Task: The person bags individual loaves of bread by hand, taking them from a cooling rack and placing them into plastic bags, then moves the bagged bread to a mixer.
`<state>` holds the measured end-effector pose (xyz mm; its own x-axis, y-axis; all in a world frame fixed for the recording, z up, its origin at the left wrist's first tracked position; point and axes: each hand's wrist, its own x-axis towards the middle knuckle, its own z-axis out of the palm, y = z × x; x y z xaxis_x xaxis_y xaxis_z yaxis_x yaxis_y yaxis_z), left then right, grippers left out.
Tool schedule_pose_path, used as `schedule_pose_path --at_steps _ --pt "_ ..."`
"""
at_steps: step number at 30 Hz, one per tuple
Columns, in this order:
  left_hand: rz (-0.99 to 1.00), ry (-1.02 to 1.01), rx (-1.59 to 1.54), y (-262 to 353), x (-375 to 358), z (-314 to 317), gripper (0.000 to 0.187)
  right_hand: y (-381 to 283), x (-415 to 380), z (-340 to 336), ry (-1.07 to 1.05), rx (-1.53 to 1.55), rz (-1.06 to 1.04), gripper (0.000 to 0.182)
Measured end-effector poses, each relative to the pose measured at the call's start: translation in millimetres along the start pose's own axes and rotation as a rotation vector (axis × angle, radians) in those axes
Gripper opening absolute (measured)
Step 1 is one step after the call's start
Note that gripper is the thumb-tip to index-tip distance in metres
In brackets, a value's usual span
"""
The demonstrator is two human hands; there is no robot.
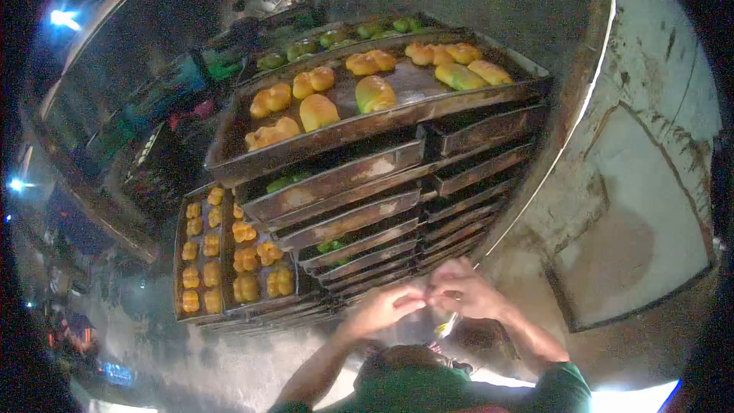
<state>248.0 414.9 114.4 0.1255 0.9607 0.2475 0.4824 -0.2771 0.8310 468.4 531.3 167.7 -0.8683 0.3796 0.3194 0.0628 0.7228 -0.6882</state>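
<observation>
My left hand [390,307] and my right hand [468,293] meet in front of my chest, fingertips pinched together. Whatever lies between those fingers is too small and blurred to make out. Just under my right hand shows a small yellow-and-white strip [446,327], like a wrapper. Beyond my hands rises a stack of dark metal baking trays [336,177]. Golden buns lie on the top tray [382,117], among them a rounded bun [318,112] and a green-tinged bun [375,95].
Left of the stack, lower trays [224,260] carry rows of golden segmented buns [245,260]. Green-tinted buns [300,49] sit on a tray behind the top one. A worn, stained pale surface [650,222] is on the right. A person [79,334] appears at the far left.
</observation>
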Motion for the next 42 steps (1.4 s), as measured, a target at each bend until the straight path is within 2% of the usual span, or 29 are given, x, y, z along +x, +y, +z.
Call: schedule_pose_path --at_steps 2,3,6,7,10,12,13,14,15,16,17,19,22,24,25,26,27,28,30,31,32,33,34,36,37,39,40,41,42 --pt "-0.089 -0.069 -0.149 -1 -12 -16 0.022 0 14 3 -0.009 0.125 -0.157 0.014" --pt "-0.286 -0.197 -0.065 22 -11 -37 0.016 -4 23 1 -0.077 0.208 -0.187 0.014" --pt "-0.052 0.044 0.013 10 -21 -52 0.011 7 41 6 -0.338 0.214 -0.197 0.016" --pt "0.129 0.093 -0.010 8 -17 -58 0.014 -13 53 -6 -0.404 0.094 -0.223 0.020" --pt "0.148 0.058 0.116 32 -22 -76 0.016 -54 100 -40 -0.191 0.067 -0.247 0.031" --pt "0.154 0.025 0.189 36 -30 -80 0.019 -81 143 -82 -0.090 -0.069 -0.268 0.034" --pt "0.201 0.030 0.223 31 -33 -81 0.018 -97 169 -105 -0.096 -0.023 -0.154 0.033" --pt "0.249 0.037 0.259 26 -36 -81 0.018 -108 197 -117 0.000 0.057 -0.079 0.032" --pt "0.222 0.046 0.164 20 -44 -79 0.019 -95 233 -133 0.035 0.040 -0.094 0.034" --pt "0.222 0.076 0.161 21 -49 -78 0.018 -91 269 -145 0.163 -0.299 -0.151 0.038" --pt "0.222 0.107 0.160 22 -54 -78 0.017 -67 303 -153 0.227 -0.381 -0.237 0.045" --pt "0.196 0.087 0.261 16 -71 -82 0.017 -38 358 -161 0.139 -0.680 -0.008 0.045" --pt "0.174 0.053 0.376 14 -87 -93 0.026 -22 413 -155 -0.157 -0.777 0.471 0.059" --pt "0.098 0.047 0.398 19 -98 -103 0.030 3 421 -135 0.054 -0.920 0.247 0.057" --pt "0.058 0.041 0.408 21 -101 -107 0.033 19 421 -135 0.108 -0.876 -0.009 0.057" --pt "0.108 0.070 0.399 19 -102 -111 0.034 34 422 -134 0.149 -0.851 -0.265 0.058" --pt "0.154 0.096 0.389 15 -103 -114 0.035 58 419 -152 0.136 -0.692 -0.652 0.063" --pt "0.188 0.103 0.366 8 -111 -111 0.037 60 416 -147 0.094 -0.698 -0.622 0.060" --pt "-0.136 0.074 0.121 4 -112 -106 0.031 33 433 -132 -0.014 -0.982 -0.076 0.054" --pt "-0.250 0.048 0.096 25 -107 -120 0.029 27 440 -128 -0.056 -1.060 0.104 0.051" --pt "-0.359 0.027 0.078 34 -104 -131 0.028 26 450 -127 -0.059 -1.101 0.211 0.049" --pt "-0.296 0.090 -0.124 25 -103 -133 0.028 59 479 -139 0.042 -1.167 0.258 0.052" --pt "-0.236 0.152 -0.328 11 -105 -132 0.028 26 456 -143 0.144 -1.053 0.252 0.047" --pt "0.313 0.287 0.180 31 -97 -143 0.036 -41 411 -159 0.255 -0.729 0.217 0.041" --pt "0.348 0.283 0.159 36 -91 -148 0.035 -68 392 -170 0.269 -0.523 0.184 0.041" --pt "0.391 0.291 0.147 41 -84 -152 0.032 -113 343 -155 0.527 -0.242 -0.004 0.040" --pt "0.404 0.296 0.155 42 -80 -153 0.030 -165 294 -134 0.522 -0.159 0.031 0.039" --pt "0.411 0.286 0.114 43 -76 -153 0.024 -176 279 -130 0.517 -0.045 0.079 0.041" --pt "0.387 0.291 0.117 49 -73 -151 0.021 -181 251 -118 0.500 0.011 0.030 0.042"
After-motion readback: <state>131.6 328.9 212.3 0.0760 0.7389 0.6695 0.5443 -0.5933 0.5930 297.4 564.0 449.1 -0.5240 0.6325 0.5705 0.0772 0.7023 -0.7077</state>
